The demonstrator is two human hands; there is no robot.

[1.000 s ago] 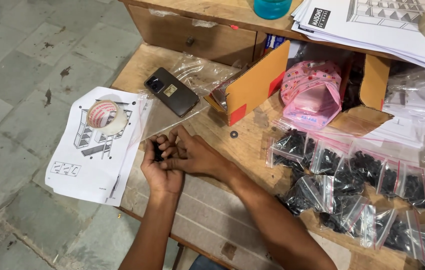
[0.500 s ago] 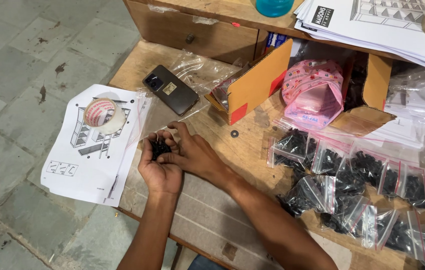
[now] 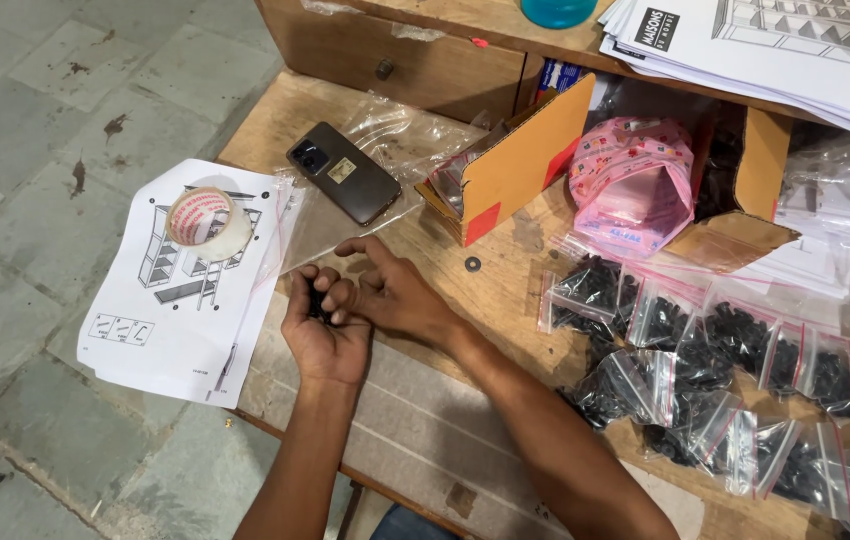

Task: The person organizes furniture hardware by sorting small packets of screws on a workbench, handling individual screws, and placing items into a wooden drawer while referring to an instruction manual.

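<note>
Moved since earlier: nothing notable. Left hand [image 3: 323, 335] fingers cupped small black parts [image 3: 318, 303]; right hand [image 3: 392, 292] fingers spread, touching them; tape roll [image 3: 209, 222] lay left of fingers.

You sit at a small packing workbench, likely in a workshop or storeroom: a rough wooden table [image 3: 505, 300] on a stained stone-tile floor [image 3: 35, 110]. Toward the table's right edge lie many small clear bags of black parts [image 3: 735, 350]; at its left edge sit a tape roll [image 3: 207, 222] and printed assembly sheets [image 3: 175, 300], with an open cardboard box [image 3: 520, 165] behind.
</note>
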